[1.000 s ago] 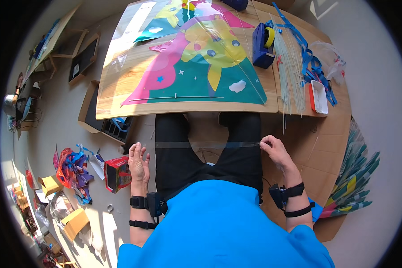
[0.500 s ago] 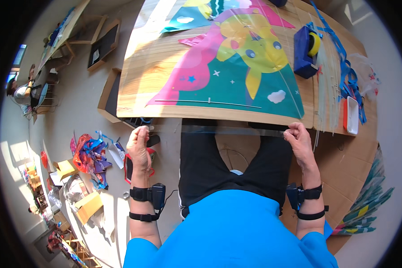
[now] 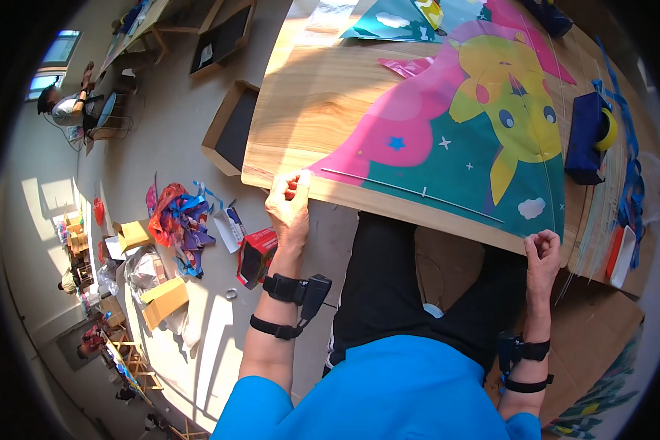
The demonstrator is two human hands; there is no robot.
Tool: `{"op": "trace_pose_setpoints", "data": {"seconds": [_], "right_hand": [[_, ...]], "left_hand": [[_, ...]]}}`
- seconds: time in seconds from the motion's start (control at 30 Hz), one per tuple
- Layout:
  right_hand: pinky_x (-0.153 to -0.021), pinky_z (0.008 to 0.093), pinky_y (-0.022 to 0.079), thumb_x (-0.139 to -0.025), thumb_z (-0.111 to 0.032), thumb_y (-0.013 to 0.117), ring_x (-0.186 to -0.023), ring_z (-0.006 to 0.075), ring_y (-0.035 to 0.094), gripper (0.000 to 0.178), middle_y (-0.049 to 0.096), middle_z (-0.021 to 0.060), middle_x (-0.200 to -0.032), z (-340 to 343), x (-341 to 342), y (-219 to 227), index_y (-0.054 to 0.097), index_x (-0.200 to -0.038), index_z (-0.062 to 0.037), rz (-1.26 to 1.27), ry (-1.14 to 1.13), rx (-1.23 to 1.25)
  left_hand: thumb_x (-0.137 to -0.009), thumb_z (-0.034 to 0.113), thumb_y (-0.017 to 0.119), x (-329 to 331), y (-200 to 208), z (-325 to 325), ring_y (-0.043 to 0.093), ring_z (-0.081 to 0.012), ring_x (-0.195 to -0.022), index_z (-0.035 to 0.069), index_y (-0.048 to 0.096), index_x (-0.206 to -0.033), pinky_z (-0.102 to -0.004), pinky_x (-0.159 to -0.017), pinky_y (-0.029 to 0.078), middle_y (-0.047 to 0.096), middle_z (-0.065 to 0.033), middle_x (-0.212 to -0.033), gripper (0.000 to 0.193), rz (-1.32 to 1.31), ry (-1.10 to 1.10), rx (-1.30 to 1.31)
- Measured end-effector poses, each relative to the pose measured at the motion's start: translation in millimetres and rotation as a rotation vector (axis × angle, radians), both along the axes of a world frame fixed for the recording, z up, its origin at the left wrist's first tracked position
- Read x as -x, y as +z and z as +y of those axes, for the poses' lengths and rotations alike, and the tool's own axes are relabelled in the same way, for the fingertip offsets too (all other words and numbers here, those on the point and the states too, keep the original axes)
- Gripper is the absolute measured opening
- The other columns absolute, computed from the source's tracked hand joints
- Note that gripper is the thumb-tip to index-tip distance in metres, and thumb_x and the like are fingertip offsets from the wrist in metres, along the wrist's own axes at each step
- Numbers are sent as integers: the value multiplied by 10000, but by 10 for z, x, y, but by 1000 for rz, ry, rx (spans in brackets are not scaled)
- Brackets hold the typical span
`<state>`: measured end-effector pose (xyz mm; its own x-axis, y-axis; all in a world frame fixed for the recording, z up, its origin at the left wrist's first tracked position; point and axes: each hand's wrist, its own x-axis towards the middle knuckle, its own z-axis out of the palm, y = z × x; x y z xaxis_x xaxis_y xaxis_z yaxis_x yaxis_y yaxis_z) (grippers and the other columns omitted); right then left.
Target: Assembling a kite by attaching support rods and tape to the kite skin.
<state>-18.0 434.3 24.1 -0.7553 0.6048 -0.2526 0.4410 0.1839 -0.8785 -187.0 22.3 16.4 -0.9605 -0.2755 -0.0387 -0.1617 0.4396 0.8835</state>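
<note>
A printed plastic kite sheet (image 3: 407, 150), pink and green with a yellow cartoon creature, lies on the wooden table (image 3: 308, 95). A thin white rod (image 3: 411, 193) rests along its near edge. My left hand (image 3: 289, 202) pinches at the sheet's near left corner, by the table edge. At the near right corner, my right hand (image 3: 543, 257) is pinched too. Between them runs a strip of clear tape, stretched along the near edge; it is barely visible against the sheet and wood.
A blue tape dispenser (image 3: 585, 139) with a yellow roll stands right of the sheet. Beyond it are thin pale rods (image 3: 595, 213), blue ribbon (image 3: 631, 194) and a red-and-white tray (image 3: 622, 257). Open cartons (image 3: 231, 128) and crumpled coloured sheets (image 3: 180, 224) lie on the floor to the left.
Both hands have lifted the clear tape strip from over my lap to the sheet's near edge. The view has turned, so the table now appears tilted and further right.
</note>
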Motion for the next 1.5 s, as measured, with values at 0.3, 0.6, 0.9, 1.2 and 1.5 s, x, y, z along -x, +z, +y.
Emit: {"op": "trace_pose_setpoints", "data": {"seconds": [0.3,0.6,0.9,1.2,1.5], "right_hand": [[-764,250,467,-880,-59,653,-823,95,559,233,578,26,-898,-117,235,-24,512,-1062,-24,-52,-58,23],[-730,232,509,-886,-39,634,-777,94,567,259,572,46,-896,-192,412,-39,496,-1100,10,33,-153,206],[-724,275,509,-831,-55,681,-775,129,620,300,635,65,-856,-180,382,-112,515,-1075,-3,-125,-18,-155],[-710,300,514,-824,-67,679,-751,159,632,269,636,84,-822,-205,409,-171,528,-1037,-1,-170,0,-201],[-708,314,515,-812,-60,688,-738,178,636,261,637,98,-828,-211,445,-219,532,-1013,2,-198,12,-260]], "left_hand": [[-924,183,675,224,-283,-260,581,-70,-892,30,659,-1052,-219,-828,447,656,11,-925,200,-77,-10,-199],[-941,153,641,426,-417,-402,535,-89,-1047,52,596,-1216,-292,-924,455,568,-2,-1178,297,-53,-113,-589],[-909,230,696,257,-505,-313,572,-62,-748,43,679,-1054,-219,-705,470,657,-5,-817,237,16,-21,-4],[-898,250,713,228,-585,-348,519,-46,-701,35,713,-979,-196,-660,432,605,34,-763,230,-84,31,-77],[-898,241,715,247,-633,-352,512,-45,-694,24,717,-956,-204,-645,422,612,35,-764,225,-41,-4,-59]]}}
